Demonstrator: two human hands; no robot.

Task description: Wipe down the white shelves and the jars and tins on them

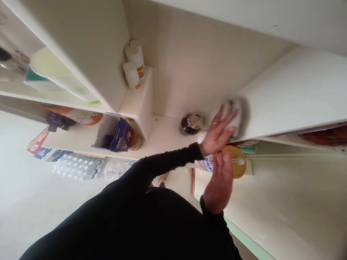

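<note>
My left hand [216, 135] reaches into the shelf corner with its fingers stretched apart. It is over a white item [236, 112] that is partly covered by the fingers; I cannot tell its kind. A dark jar [189, 124] with a patterned lid stands just left of that hand. My right hand [219, 184] is open, its fingers straight, in front of a white tin with blue lettering and a yellow lid [238, 168]. A white spoon-like shape shows on the lid. Whether the right fingers touch the tin cannot be made out.
Several white containers [132, 76] stand on a raised ledge. A dark blue box [121, 135] is on the lower left shelf. A pale tumbler [59, 68] lies across the upper left shelf. A dotted pack [77, 167] is below. A shelf wall [287, 90] rises at right.
</note>
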